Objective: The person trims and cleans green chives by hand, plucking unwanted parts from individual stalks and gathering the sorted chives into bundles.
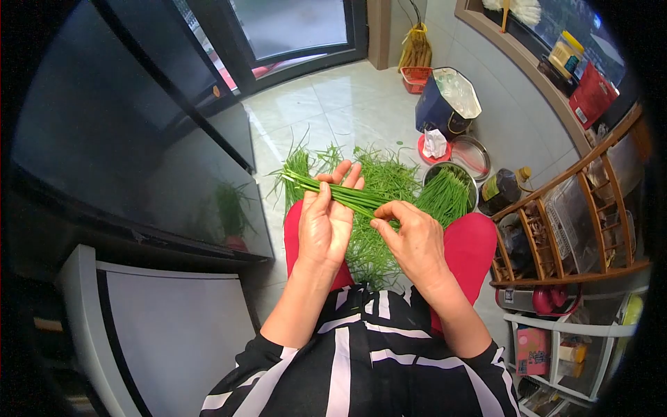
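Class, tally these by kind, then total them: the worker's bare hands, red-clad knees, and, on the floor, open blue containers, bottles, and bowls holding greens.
Bare hands (left hand, right hand): 2
Red-clad knees: 2
Blue container: 1
Bottle: 1
Bowl of greens: 1
Total: 7

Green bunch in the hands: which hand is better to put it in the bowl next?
Probably the right hand: it's nearer the bowl and pinches the green bunch; the left hand holds it palm up.
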Tool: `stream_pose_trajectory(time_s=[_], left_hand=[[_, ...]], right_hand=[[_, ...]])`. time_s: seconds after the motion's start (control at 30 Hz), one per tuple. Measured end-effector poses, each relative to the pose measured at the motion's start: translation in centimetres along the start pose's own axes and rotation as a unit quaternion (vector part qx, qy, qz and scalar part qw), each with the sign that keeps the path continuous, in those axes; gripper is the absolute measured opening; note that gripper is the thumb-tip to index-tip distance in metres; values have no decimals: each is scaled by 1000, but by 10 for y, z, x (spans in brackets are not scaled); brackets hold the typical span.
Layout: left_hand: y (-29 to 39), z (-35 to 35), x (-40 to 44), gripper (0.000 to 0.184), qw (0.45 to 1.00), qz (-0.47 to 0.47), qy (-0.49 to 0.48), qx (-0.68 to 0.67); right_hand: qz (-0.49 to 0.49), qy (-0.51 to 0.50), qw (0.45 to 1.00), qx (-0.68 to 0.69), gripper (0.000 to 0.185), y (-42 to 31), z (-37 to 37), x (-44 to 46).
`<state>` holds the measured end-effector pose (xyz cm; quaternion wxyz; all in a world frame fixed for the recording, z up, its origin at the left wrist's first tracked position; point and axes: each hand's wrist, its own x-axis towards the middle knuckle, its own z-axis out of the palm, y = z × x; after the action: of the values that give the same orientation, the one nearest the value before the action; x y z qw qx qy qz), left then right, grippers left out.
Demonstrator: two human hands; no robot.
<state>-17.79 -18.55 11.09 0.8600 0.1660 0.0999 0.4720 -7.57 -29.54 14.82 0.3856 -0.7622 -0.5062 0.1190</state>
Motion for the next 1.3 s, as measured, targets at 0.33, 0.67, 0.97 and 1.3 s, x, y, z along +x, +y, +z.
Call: stream_pose_trajectory(time_s=[0.33,0.67,0.97,1.3], left_hand=[[-2,0,0,12,999,29,37,11],[9,-9,12,14,993,17,100,-67],[27,-22,19,16,987,24,120,-106],[50,-28,25,19,982,69,129,-121]], right_hand=[[-102,23,995,-6,8,-4,5,-5],[-130,8,985,110,6,0,-3,-9],[-146,-146,976,75,10,25,-4,-21],[-118,-127,984,45,12,37,-11,-26]])
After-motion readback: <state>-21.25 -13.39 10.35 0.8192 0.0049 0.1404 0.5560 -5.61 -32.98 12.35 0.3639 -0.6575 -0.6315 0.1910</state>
